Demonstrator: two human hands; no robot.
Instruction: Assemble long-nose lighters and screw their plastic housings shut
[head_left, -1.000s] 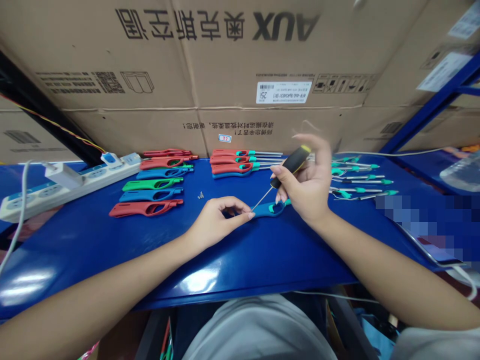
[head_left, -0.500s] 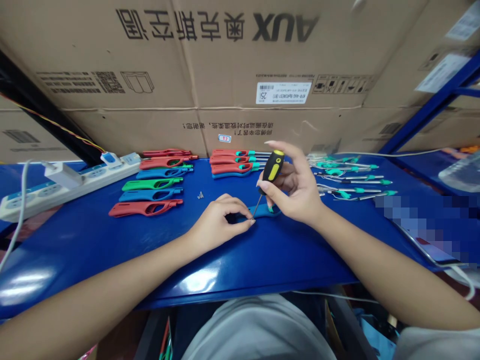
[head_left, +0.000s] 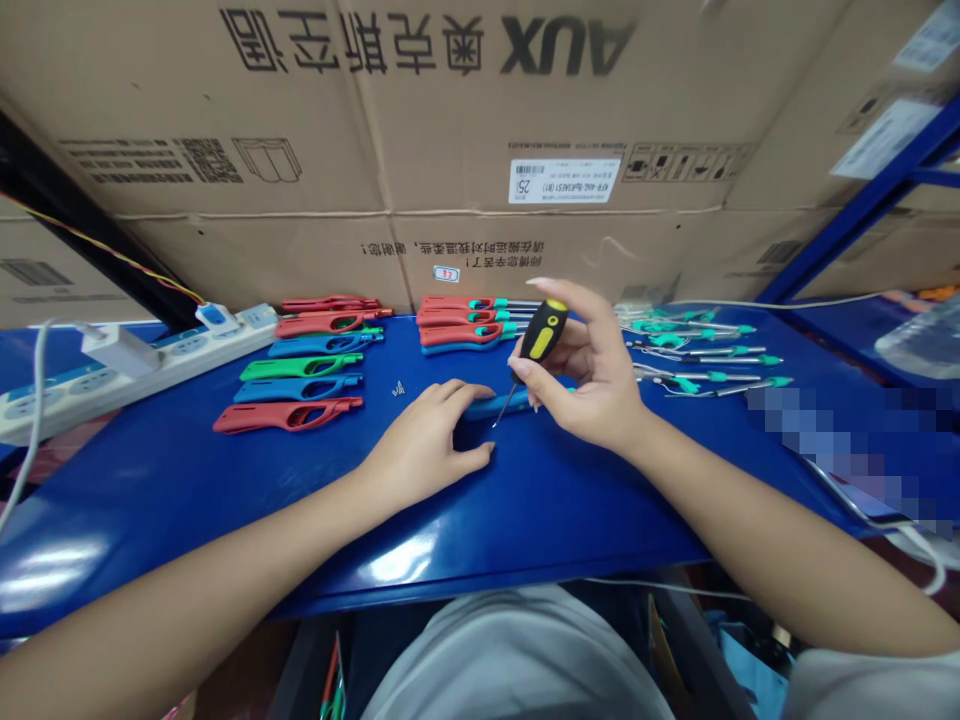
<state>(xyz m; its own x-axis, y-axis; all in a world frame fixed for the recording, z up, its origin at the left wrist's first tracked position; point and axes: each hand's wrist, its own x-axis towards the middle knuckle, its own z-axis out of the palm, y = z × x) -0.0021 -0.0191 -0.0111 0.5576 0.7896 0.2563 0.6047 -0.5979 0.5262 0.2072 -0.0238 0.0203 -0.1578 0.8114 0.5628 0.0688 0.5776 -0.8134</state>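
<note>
My right hand (head_left: 592,385) grips a small black-and-yellow screwdriver (head_left: 544,335), its shaft slanting down to the left. The bright tip hangs just beside a blue lighter casing (head_left: 499,405) on the table; whether a screw sits on it I cannot tell. My left hand (head_left: 420,440) lies at the casing's left end, fingers by its far side and thumb spread away from them. My two hands hide parts of the casing. A few small screws (head_left: 398,388) lie left of my left hand.
Red, green and blue lighter casings (head_left: 300,368) lie in a row at left, by a white power strip (head_left: 180,355). Lighters with metal rods (head_left: 461,325) lie at the back. Metal rods with green parts (head_left: 712,352) are on the right, near a phone-like device (head_left: 847,490). Cardboard (head_left: 420,120) stands behind.
My left thumb and index finger have parted, releasing their pinch at the screwdriver's tip. The tip has shifted slightly left, and the blue casing is tilted differently.
</note>
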